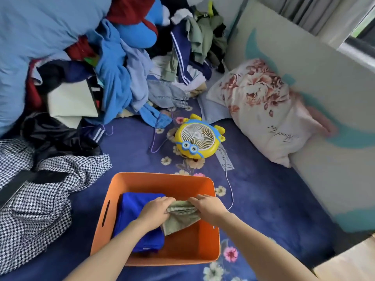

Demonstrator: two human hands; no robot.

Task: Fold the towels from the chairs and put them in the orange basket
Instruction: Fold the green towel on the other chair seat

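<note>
While your left hand (155,208) and right hand (207,206) pinch the folded olive-green cloth towel (180,220), lower it flat beside the folded blue towel (134,218) inside the orange plastic basket (162,179).

Place: a bedroom in a home; I am looking down onto a bed.
Bedding: a dark blue flowered bedspread (263,199) covers it, and a rose-print pillow (261,110) leans on a pale board (324,88) with teal shapes.
Clothes: a big loose heap of clothes (125,63) lies at the far side, with a houndstooth garment (40,195) on my left.
Small things: a yellow cartoon fan (197,136) lies on the bedspread with its cord.
Window: a grey curtain (316,11) hangs at the top right.
Laundry: the orange basket (162,176) stands on the bedspread, holding a blue towel (138,216) and a green towel (178,222).
</note>
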